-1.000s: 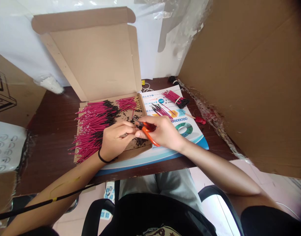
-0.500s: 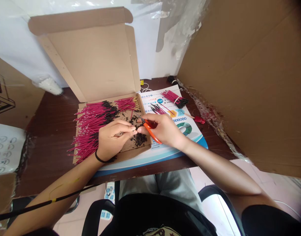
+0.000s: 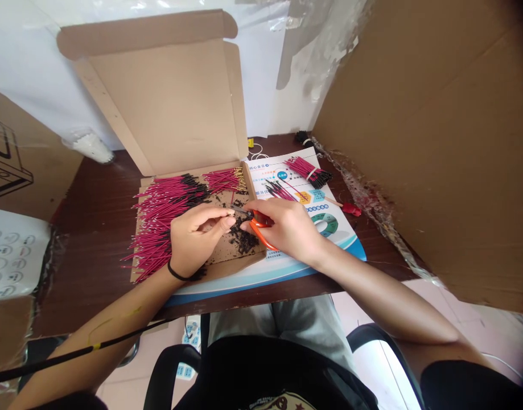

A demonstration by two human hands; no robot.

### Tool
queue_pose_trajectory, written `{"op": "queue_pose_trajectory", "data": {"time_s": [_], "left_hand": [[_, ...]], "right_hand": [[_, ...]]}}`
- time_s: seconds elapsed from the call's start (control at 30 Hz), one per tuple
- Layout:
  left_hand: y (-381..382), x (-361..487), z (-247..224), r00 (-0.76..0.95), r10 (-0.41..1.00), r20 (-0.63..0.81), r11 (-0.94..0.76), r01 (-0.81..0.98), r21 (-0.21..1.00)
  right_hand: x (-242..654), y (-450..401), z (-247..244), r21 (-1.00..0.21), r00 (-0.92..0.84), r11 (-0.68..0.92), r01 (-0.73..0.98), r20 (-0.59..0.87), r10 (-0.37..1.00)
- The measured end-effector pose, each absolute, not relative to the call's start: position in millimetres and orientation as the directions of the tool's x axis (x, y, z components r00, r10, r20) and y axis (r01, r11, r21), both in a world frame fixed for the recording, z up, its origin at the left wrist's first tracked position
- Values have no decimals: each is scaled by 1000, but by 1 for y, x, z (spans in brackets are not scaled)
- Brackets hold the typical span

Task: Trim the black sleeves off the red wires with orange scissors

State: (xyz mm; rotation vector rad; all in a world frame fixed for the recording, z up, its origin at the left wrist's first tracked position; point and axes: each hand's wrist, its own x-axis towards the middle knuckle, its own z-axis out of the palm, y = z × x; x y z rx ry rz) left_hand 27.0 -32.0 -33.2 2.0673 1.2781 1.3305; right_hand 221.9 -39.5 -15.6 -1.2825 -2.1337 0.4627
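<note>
Dark wood surface [image 3: 94, 239] carries an open cardboard box [image 3: 159, 108], lid up at 12 o'clock. In the box, L side, big pile of magenta wires [image 3: 167, 213] w/ black ends, spread toward 9 o'clock of the hands, and a smaller gold-tipped bunch [image 3: 222, 180] at approx 12 o'clock. L hand [image 3: 196, 239], black wristband [image 3: 178, 274] on wrist, sits over the box, thumb and index pinched together; whatever's between them is too small to tell. R hand [image 3: 289, 228] grips orange-handled snips [image 3: 261, 228], black blades pointing at 9 o'clock toward the L fingertips. Hands together, just apart, not clearly touching. Black scraps [image 3: 243, 239] lie in the box under the snips. To the R, printed sheet [image 3: 270, 273] on the surface, w/ banded wire bundle [image 3: 308, 172] at approx 1 o'clock of R hand and looser bunch [image 3: 280, 192] beside it. Small red item [image 3: 350, 209] at sheet's R edge. Cardboard panel [image 3: 423, 142] stands far R.
</note>
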Motion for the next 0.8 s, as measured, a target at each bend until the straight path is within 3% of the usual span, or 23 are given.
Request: {"op": "queue_pose_trajectory", "data": {"time_s": [0.4,0.8], "left_hand": [[-33,29,-29,220,846,487,-519,554,651],[-33,29,-30,243,825,511,-551,547,630]], "right_hand": [[224,-40,-21,-336,-418,558,759,405,813],[225,-40,-20,-260,-445,579,773,428,786]]}}
